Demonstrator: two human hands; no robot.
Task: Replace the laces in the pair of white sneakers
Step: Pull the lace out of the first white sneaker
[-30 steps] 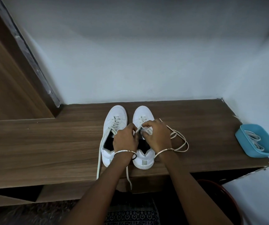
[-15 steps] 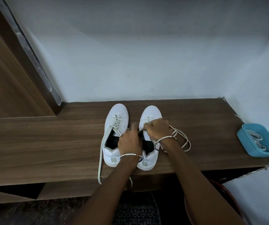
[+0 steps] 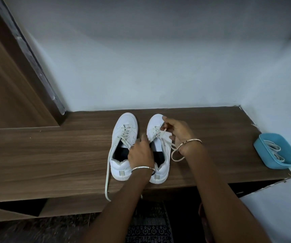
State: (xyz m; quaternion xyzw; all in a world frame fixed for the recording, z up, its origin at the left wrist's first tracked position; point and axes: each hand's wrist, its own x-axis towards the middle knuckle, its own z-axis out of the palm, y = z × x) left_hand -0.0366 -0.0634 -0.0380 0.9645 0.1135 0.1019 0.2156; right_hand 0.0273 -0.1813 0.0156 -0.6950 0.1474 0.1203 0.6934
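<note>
Two white sneakers stand side by side on a wooden shelf point(image 3: 53, 155), toes toward the wall. The left sneaker point(image 3: 123, 135) is laced, and one long lace end point(image 3: 107, 174) trails over the shelf's front edge. My left hand point(image 3: 140, 152) lies across the opening of the right sneaker point(image 3: 158, 149), fingers at its left eyelet side. My right hand point(image 3: 178, 131) pinches the right sneaker's lace point(image 3: 164, 131) above the tongue. A loop of that lace point(image 3: 176, 157) lies on the shelf under my right wrist.
A blue plastic tray point(image 3: 262, 151) holding white laces point(image 3: 273, 149) sits at the shelf's right end, near the corner. A white wall runs behind the shelf and to the right. A wooden door panel point(image 3: 6, 88) stands at the left. A patterned mat point(image 3: 148, 227) lies below.
My right hand has moved up toward the toe of the right sneaker, drawing the lace out. My left hand has slid a little toward the heel, uncovering the tongue.
</note>
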